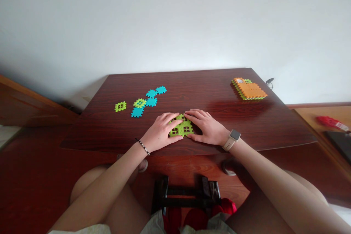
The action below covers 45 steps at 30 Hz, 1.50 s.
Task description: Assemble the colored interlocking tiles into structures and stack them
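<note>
A lime-green plastic house shape [181,126] with small window openings lies flat on the dark wooden table [192,95], near its front edge. My left hand [161,132] grips its left side, with fingers across the top. My right hand [204,128] grips its right side in the same way. Both hands hide part of the house. Left of my hands lie several loose teal tiles [137,112] and a loose lime-green tile [120,106]. A stack of orange and green tiles [249,88] sits at the far right of the table.
A black cable [270,82] hangs over the table's far right corner. A red object [330,122] and a dark flat device [338,144] lie on a lower wooden surface to the right. A white wall [175,18] stands behind the table.
</note>
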{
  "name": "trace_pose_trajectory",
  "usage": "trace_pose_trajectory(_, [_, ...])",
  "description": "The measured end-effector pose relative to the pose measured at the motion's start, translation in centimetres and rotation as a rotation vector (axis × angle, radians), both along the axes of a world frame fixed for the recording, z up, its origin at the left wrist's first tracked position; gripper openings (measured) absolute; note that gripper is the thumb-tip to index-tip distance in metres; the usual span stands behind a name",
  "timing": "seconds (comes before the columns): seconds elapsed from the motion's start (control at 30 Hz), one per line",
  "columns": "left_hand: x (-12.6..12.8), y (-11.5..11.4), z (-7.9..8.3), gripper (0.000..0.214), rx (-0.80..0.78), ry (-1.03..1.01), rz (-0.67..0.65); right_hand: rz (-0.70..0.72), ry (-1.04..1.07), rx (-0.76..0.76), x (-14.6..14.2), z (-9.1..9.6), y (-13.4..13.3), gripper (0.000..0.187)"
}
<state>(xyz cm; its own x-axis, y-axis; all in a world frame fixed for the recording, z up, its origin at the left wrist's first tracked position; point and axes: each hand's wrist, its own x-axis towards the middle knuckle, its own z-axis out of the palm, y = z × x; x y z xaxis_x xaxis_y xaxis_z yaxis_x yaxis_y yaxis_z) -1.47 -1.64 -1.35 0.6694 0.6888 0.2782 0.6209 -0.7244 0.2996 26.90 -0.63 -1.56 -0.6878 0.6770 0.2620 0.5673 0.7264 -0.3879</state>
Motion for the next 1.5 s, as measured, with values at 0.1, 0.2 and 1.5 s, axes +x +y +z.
trace_pose_trajectory(0.1, [0.05,0.02,0.04,0.065,-0.010,-0.005,0.002,-0.004,-0.013,0.003,-0.04,0.03,-0.03,0.081])
trace_pose_trajectory(0.2, [0.09,0.06,0.04,0.070,-0.014,-0.019,0.007,-0.005,-0.015,0.001,-0.06,0.05,-0.05,0.082])
trace_pose_trajectory(1.5, [-0.01,0.16,0.10,0.058,-0.036,-0.027,-0.005,0.001,-0.002,-0.002,-0.03,0.15,-0.10,0.080])
